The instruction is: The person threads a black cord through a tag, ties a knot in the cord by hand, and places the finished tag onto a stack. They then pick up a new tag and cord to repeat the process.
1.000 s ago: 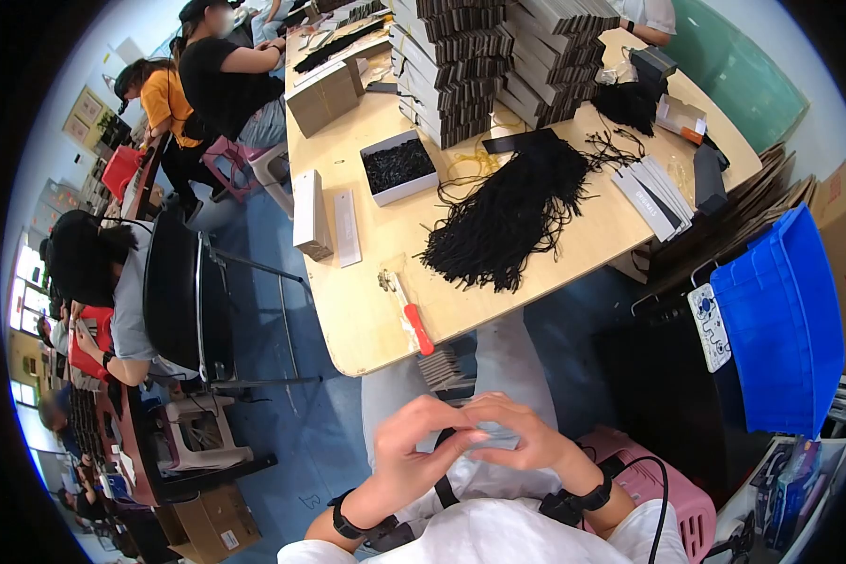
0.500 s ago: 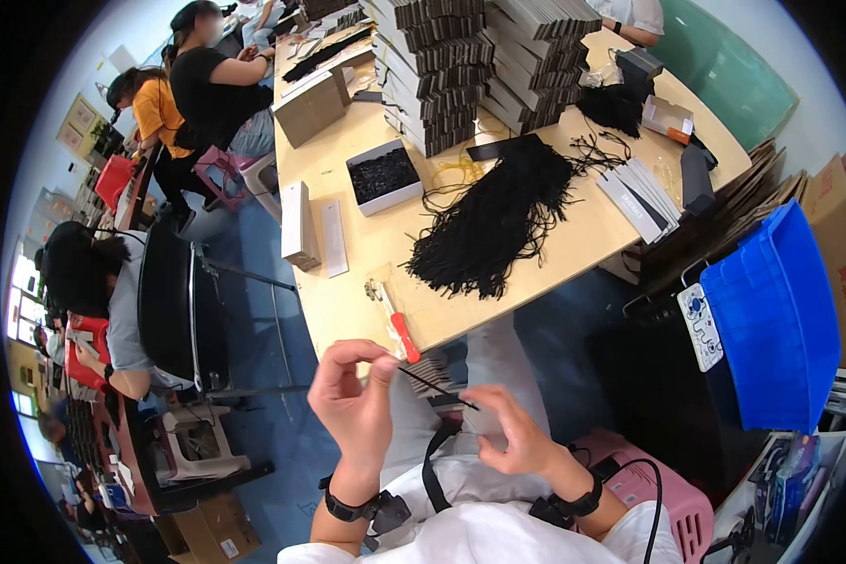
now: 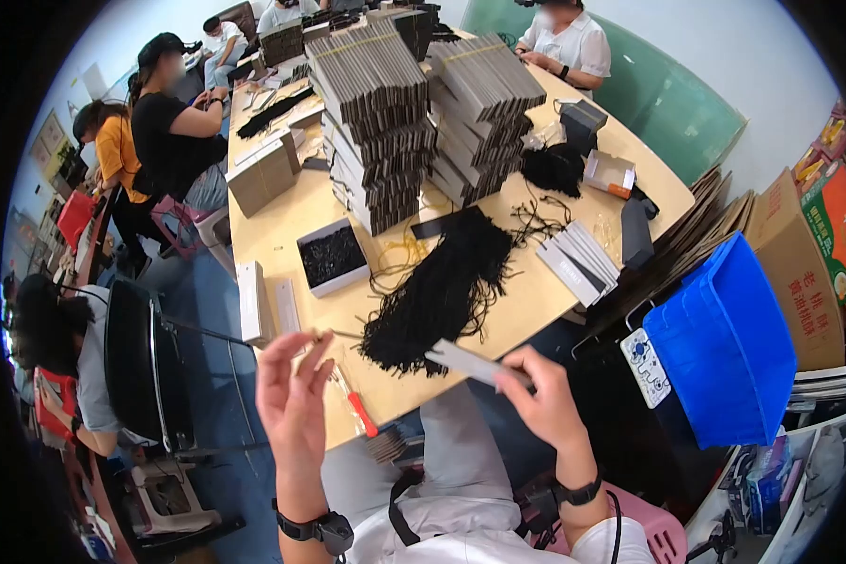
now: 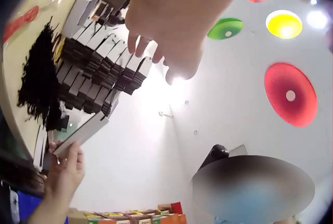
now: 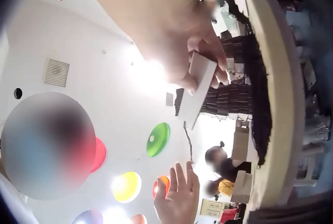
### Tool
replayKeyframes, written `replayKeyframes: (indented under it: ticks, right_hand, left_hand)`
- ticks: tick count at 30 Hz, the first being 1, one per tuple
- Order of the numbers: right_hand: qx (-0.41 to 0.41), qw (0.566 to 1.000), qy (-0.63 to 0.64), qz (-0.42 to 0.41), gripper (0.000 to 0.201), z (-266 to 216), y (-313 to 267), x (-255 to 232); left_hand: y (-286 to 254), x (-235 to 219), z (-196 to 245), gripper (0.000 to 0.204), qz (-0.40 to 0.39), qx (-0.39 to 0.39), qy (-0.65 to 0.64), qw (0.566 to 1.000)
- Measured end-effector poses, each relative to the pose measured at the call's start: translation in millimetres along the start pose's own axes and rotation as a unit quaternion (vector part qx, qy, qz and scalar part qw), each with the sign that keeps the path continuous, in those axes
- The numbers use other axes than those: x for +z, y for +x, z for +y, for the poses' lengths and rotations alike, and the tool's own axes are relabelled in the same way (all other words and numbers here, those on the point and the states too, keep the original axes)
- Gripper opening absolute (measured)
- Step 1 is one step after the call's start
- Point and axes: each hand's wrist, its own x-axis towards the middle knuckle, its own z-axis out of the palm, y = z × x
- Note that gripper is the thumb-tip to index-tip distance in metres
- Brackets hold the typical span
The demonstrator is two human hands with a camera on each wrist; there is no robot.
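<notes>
My right hand [image 3: 547, 399] grips one end of a narrow grey card [image 3: 468, 362], thumb across its face. In the right wrist view, a short black cord [image 5: 188, 141] trails from the far end of that card [image 5: 199, 86]. My left hand [image 3: 296, 399] is raised over the table's near edge with its fingers fairly straight, fingertips right by the cord's loose end. A large heap of black cords [image 3: 432, 296] lies on the table beyond both hands. Just past my left hand is a red-handled tool [image 3: 362, 414].
Tall stacks of grey cards [image 3: 376, 122] stand mid-table. A box of black pieces [image 3: 334, 263] sits left of the cord heap; fanned cards [image 3: 578, 268] lie right. A blue bin [image 3: 724, 348] stands beside the table at right. Other people sit around the room.
The hands, together a second ago, moved apart with a black cord stretched between them. Now the right hand holds a grey card over the table edge, and the left fingers have straightened.
</notes>
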Motion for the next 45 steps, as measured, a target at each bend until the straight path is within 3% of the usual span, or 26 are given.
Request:
replayKeyframes:
  ticks: [2,3,5,6,7,9,10,11,13,17,19,26,29,32,40,42,43,45]
  right_hand:
    - [-0.039,0.996,-0.013,0.082,0.010,-7,37,-2]
    - [-0.011,0.993,0.010,0.114,0.013,-6,52,-2]
    - [-0.001,0.967,-0.129,0.218,0.018,20,73,-9]
    - [0.012,0.956,-0.161,0.243,0.018,36,74,-14]
    - [0.020,0.943,-0.193,0.271,0.018,54,77,-21]
    - [-0.017,0.922,-0.262,0.286,0.016,89,77,-35]
    - [-0.001,0.930,-0.238,0.281,0.015,87,80,-33]
    - [0.016,0.908,-0.305,0.286,0.017,108,73,-43]
    - [0.030,0.899,-0.321,0.295,0.018,111,71,-45]
    - [0.053,0.883,-0.358,0.300,0.022,116,73,-47]
    - [0.060,0.831,-0.426,0.352,0.030,112,73,-44]
    - [0.043,0.805,-0.477,0.350,0.035,114,69,-42]
    - [0.039,0.796,-0.491,0.353,0.030,119,68,-41]
    - [0.022,0.799,-0.488,0.350,0.028,122,67,-41]
    - [0.007,0.808,-0.495,0.320,0.025,120,60,-33]
    - [-0.024,0.769,-0.519,0.373,0.023,102,63,-23]
    - [-0.024,0.769,-0.519,0.373,0.023,94,64,-17]
    - [-0.091,0.872,-0.373,0.304,0.022,77,64,-1]
  left_hand:
    - [13,3,7,0.050,-0.012,0.106,0.111,0.988]
    - [14,2,8,0.050,0.006,0.138,0.183,0.973]
    - [9,-9,7,0.047,0.006,0.104,0.213,0.971]
    - [1,-16,8,0.044,0.010,0.060,0.249,0.967]
    - [-5,-26,7,0.044,0.011,0.063,0.248,0.967]
    - [-14,-42,6,0.039,0.034,-0.011,0.288,0.957]
    - [-12,-40,6,0.034,0.051,-0.002,0.274,0.961]
    - [-14,-45,5,0.034,0.054,-0.003,0.273,0.960]
    - [-23,-57,4,0.029,0.074,-0.045,0.279,0.956]
    - [-21,-63,-4,0.023,0.081,-0.041,0.279,0.956]
    - [-22,-63,-8,0.022,0.089,-0.040,0.289,0.952]
    - [-24,-64,-16,0.018,0.108,-0.036,0.310,0.944]
    - [-23,-64,-17,0.019,0.081,0.009,0.453,0.888]
    - [-21,-71,-22,0.021,0.063,-0.002,0.516,0.854]
    - [7,-76,-17,0.028,0.078,-0.066,0.561,0.822]
    - [15,-70,-19,0.033,0.056,-0.046,0.713,0.697]
    - [16,-70,-21,0.033,0.057,-0.046,0.714,0.697]
    - [16,-71,-24,0.038,-0.022,-0.002,0.789,0.613]
